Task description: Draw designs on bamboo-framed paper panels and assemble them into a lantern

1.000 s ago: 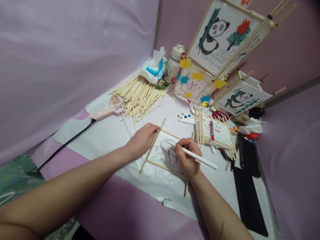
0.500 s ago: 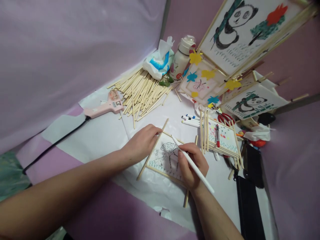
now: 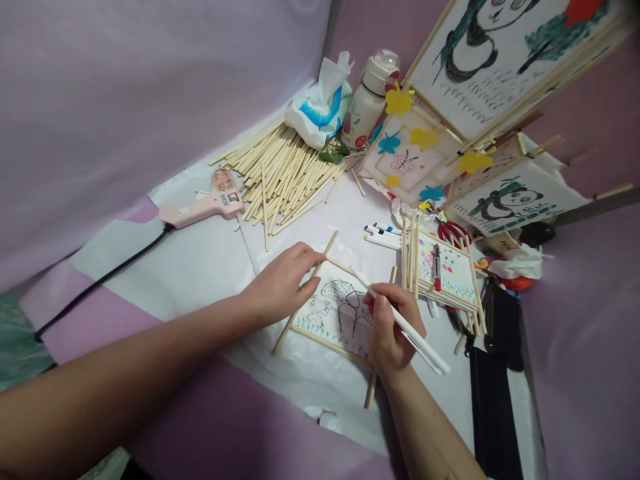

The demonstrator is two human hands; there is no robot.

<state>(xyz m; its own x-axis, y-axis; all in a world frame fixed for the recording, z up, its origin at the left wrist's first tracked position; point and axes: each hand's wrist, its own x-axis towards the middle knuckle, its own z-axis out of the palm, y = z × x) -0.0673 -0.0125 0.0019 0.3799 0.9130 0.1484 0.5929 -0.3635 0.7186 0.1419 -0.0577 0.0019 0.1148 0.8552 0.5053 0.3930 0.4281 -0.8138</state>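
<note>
My right hand [image 3: 399,327] is closed around a white pen [image 3: 417,340], held at a slant. The pen's tip is at the upper edge of a small drawing [image 3: 335,317], which has dotted black outlines and grass marks. Thin wooden sticks [image 3: 315,341] frame this drawing, their ends jutting past the corners. My left hand [image 3: 285,283] rests at the frame's upper left corner, fingertips on the side stick and thumb apart from the fingers. Part of the drawing's right side is hidden behind my right hand.
A pink glue gun [image 3: 203,208] with a black cord lies left, near a heap of wooden sticks [image 3: 285,177]. Behind are a tissue pack [image 3: 320,113] and a bottle [image 3: 367,100]. Markers [image 3: 383,237], stacked framed panels [image 3: 447,267] and panda lanterns [image 3: 520,200] stand right.
My right hand and the pen have shifted slightly right, uncovering more of the drawing. My left thumb has come away from the fingers. The camera view has tilted a little.
</note>
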